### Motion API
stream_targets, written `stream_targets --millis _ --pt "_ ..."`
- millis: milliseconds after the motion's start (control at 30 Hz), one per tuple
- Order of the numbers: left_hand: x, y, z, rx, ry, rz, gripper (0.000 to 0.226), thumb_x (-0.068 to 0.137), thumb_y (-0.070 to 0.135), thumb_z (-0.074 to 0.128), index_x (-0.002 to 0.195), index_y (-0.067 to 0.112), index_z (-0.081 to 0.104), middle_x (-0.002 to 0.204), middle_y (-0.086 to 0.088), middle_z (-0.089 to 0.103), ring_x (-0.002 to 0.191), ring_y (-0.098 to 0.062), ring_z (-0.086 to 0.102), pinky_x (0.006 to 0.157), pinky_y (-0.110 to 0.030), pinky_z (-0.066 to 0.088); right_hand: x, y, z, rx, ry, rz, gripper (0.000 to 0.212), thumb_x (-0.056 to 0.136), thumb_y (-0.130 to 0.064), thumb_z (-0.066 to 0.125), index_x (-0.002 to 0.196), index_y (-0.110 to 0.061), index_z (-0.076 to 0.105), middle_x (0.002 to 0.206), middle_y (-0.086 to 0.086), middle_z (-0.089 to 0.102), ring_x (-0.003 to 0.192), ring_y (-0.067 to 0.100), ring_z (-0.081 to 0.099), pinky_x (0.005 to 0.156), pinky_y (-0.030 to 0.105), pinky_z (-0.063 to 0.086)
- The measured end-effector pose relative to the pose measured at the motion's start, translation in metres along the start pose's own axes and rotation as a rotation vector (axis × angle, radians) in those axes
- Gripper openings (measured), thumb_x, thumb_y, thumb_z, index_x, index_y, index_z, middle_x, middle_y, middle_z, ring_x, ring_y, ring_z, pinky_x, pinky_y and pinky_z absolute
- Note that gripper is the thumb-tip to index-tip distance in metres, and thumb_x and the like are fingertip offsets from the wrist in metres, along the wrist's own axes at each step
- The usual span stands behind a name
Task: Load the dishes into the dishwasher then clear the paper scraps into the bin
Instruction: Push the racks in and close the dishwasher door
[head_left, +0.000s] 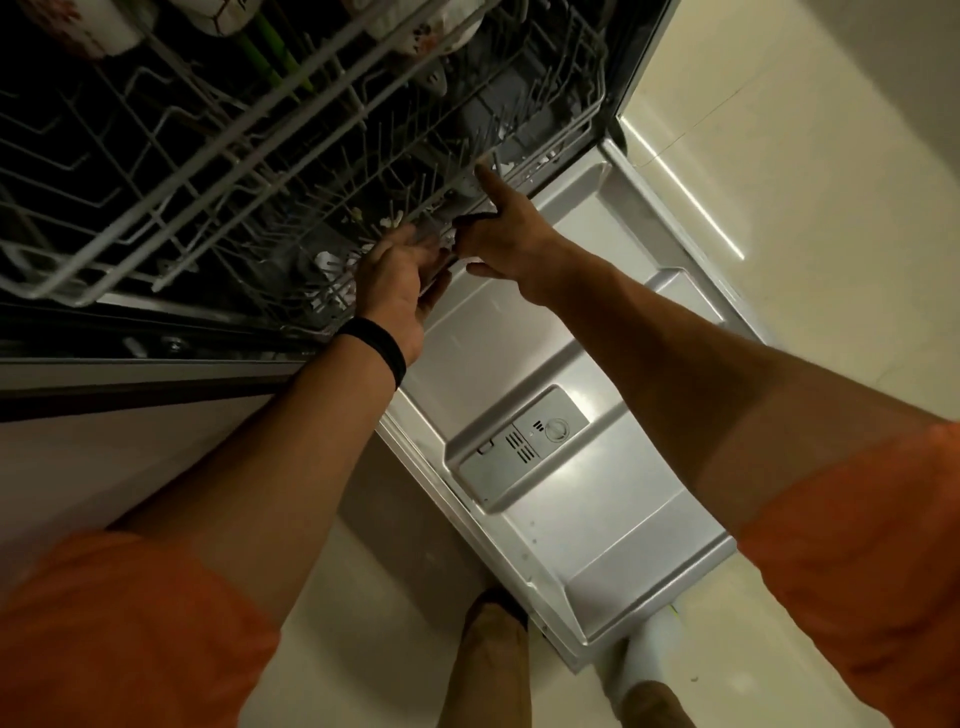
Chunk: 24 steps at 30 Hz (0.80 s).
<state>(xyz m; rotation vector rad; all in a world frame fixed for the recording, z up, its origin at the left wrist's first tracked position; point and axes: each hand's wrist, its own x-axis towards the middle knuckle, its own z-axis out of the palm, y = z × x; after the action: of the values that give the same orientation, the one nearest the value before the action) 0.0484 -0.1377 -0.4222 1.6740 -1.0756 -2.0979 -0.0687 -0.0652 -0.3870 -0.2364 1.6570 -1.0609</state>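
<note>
Orange sleeves (130, 623) frame the nearest ground, both arms stretched over the open dishwasher door (597, 519), which lies flat and low. Past the door's far edge, the left hand (395, 280) lies on the front rim of the lower rack (592, 104), its fingers reaching in among the tines; I cannot tell whether they curl round the wire. Just beside it, the right hand (504, 234) keeps its index finger straight along the rim while the other fingers curl onto it. Farther from the door, the upper rack (208, 150) juts out with white dishes (98, 31) already loaded, so loading looks well advanced. Paper scraps and bin are out of view, that part seemingly untouched. The door leaves free run for the rack, but the overhanging upper rack crowds the hands.
</note>
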Motion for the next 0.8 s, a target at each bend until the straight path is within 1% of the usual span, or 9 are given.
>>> stream_targets --millis 67,133,167,300,367,467,533,667,800 --pt "-0.017 -0.005 0.006 -0.022 -0.009 0.003 0.041 0.097 0.009 0.058 0.136 0.023 0.059 0.117 0.000 0.075 0.107 -0.014 0.071 0.080 -0.028 0.059 -0.016 -0.003 -0.011 -0.026 0.014 -0.015 0.079 0.095 0.001 0.062 0.159 -0.027 0.026 0.128 0.006 0.062 0.111 0.020 0.064 0.075 0.024 0.059" --pt "-0.037 -0.013 0.015 -0.048 -0.026 0.000 0.041 0.099 0.008 0.055 0.136 0.025 0.058 0.119 0.000 0.074 0.110 -0.015 0.071 0.081 -0.028 0.057 -0.032 0.002 -0.025 -0.010 0.020 -0.007 0.070 0.096 0.000 0.061 0.156 -0.024 0.033 0.114 -0.001 0.064 0.105 0.017 0.067 0.077 0.025 0.059" --pt "-0.048 -0.019 0.021 -0.073 -0.031 -0.003 0.041 0.099 0.007 0.054 0.136 0.025 0.057 0.119 0.001 0.074 0.110 -0.014 0.070 0.081 -0.029 0.056 -0.040 0.007 -0.033 -0.012 0.028 -0.009 0.066 0.096 0.000 0.060 0.154 -0.023 0.038 0.112 -0.001 0.066 0.101 0.015 0.068 0.077 0.026 0.060" --pt "-0.094 -0.051 0.048 -0.148 -0.041 0.000 0.038 0.101 0.009 0.053 0.136 0.023 0.055 0.121 0.002 0.073 0.110 -0.014 0.070 0.084 -0.029 0.055 -0.078 0.036 -0.077 0.012 0.042 0.012 0.053 0.097 -0.004 0.061 0.147 -0.016 0.050 0.114 0.002 0.068 0.102 0.016 0.070 0.080 0.027 0.060" --pt "-0.120 -0.074 0.062 -0.170 -0.033 0.013 0.038 0.102 0.008 0.051 0.137 0.023 0.055 0.124 0.001 0.071 0.112 -0.015 0.069 0.085 -0.030 0.056 -0.104 0.057 -0.102 0.045 0.023 0.020 0.048 0.098 -0.005 0.062 0.144 -0.014 0.053 0.121 0.004 0.068 0.103 0.017 0.070 0.081 0.027 0.060" --pt "-0.165 -0.115 0.079 -0.196 0.007 0.028 0.039 0.103 0.007 0.048 0.138 0.022 0.055 0.126 0.000 0.070 0.113 -0.015 0.069 0.086 -0.030 0.057 -0.147 0.098 -0.136 0.043 0.021 0.025 0.043 0.097 -0.008 0.063 0.139 -0.016 0.057 0.123 0.003 0.070 0.106 0.018 0.072 0.088 0.030 0.061" --pt "-0.196 -0.148 0.093 -0.214 0.042 0.020 0.038 0.103 0.006 0.046 0.138 0.020 0.055 0.124 0.000 0.071 0.113 -0.016 0.069 0.091 -0.032 0.057 -0.176 0.131 -0.159 0.057 0.024 0.043 0.041 0.096 -0.007 0.064 0.135 -0.017 0.061 0.120 0.002 0.071 0.103 0.017 0.073 0.090 0.033 0.060" --pt "-0.244 -0.212 0.119 -0.279 0.116 -0.048 0.037 0.103 0.006 0.046 0.136 0.018 0.058 0.124 -0.002 0.072 0.116 -0.019 0.068 0.094 -0.032 0.055 -0.224 0.200 -0.199 0.119 0.034 0.131 0.037 0.097 -0.009 0.064 0.133 -0.019 0.063 0.115 0.001 0.073 0.101 0.016 0.073 0.087 0.031 0.061" --pt "-0.284 -0.292 0.140 -0.324 0.153 -0.148 0.036 0.104 0.010 0.047 0.139 0.016 0.056 0.129 -0.005 0.069 0.118 -0.021 0.066 0.097 -0.034 0.053 -0.260 0.272 -0.228 0.224 0.081 0.242 0.032 0.100 -0.013 0.062 0.131 -0.018 0.063 0.120 0.003 0.071 0.104 0.018 0.073 0.083 0.028 0.060"
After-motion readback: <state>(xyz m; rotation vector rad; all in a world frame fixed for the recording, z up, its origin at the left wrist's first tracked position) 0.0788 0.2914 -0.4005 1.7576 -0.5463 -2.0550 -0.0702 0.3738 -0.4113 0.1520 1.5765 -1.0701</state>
